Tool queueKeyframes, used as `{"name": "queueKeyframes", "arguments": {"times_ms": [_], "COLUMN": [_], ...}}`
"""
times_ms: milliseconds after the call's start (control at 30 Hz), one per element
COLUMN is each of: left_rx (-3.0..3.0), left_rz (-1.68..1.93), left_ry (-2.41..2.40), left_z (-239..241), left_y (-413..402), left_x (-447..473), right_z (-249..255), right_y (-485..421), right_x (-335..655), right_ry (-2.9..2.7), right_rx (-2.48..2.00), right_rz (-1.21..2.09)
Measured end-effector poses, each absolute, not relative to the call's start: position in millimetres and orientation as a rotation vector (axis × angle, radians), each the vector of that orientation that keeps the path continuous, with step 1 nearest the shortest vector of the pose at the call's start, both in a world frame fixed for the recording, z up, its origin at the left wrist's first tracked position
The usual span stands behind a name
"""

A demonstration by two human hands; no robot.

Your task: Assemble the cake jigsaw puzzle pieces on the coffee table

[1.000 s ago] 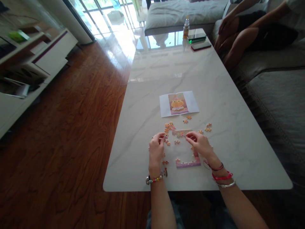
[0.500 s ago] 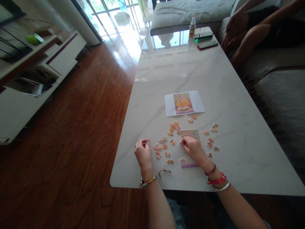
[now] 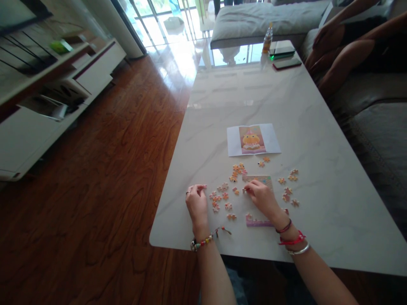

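My left hand [image 3: 196,205] rests at the table's left side, fingers closed on a small pink puzzle piece. To its right lies a loose cluster of orange and pink puzzle pieces [image 3: 216,198]. My right hand [image 3: 261,199] pinches another small puzzle piece [image 3: 244,190] at its fingertips. Beyond and partly beneath that hand is a joined upper puzzle section [image 3: 265,179], partly covered by the fingers. Nearer me, a joined purple strip [image 3: 256,223] lies partly behind my right wrist. More orange pieces [image 3: 237,170] sit beyond, left of the upper section.
A paper with a printed cartoon picture [image 3: 252,140] lies past the pieces on the white table [image 3: 222,93]. Several loose pieces [image 3: 287,192] lie on the right. A bottle [image 3: 267,39] and phones [image 3: 286,64] are at the far end. Another person [image 3: 345,55] sits on the sofa.
The view has shifted, so the table and everything on it sit farther right in the picture. Both hands keep their pinch and have barely moved over the table.
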State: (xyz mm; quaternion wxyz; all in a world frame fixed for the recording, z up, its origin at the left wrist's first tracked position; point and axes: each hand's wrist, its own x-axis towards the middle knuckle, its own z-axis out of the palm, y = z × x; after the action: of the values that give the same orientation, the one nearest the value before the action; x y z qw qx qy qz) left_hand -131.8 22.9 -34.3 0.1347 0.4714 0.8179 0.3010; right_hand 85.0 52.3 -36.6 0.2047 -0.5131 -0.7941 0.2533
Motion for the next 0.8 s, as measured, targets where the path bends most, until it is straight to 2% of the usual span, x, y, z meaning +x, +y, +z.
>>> {"name": "queueKeyframes", "arguments": {"times_ms": [267, 533, 800], "left_rx": [1.35, 1.59, 1.551], "left_rz": [0.911, 0.884, 0.829], "left_ry": [2.411, 2.073, 2.083], "left_z": [-28.4, -21.1, -24.7], "left_y": [29.8, 35.6, 33.7], "left_x": [-125.5, -105.8, -114.3], "right_z": [-39.9, -42.5, -32.3], "right_y": [50.3, 49.8, 51.8], "right_x": [83.2, 83.0, 82.5], "right_ry": [-2.203, -2.208, -2.108], "right_rx": [-1.444, -1.435, -1.407], "right_rz": [0.695, 0.703, 0.734]}}
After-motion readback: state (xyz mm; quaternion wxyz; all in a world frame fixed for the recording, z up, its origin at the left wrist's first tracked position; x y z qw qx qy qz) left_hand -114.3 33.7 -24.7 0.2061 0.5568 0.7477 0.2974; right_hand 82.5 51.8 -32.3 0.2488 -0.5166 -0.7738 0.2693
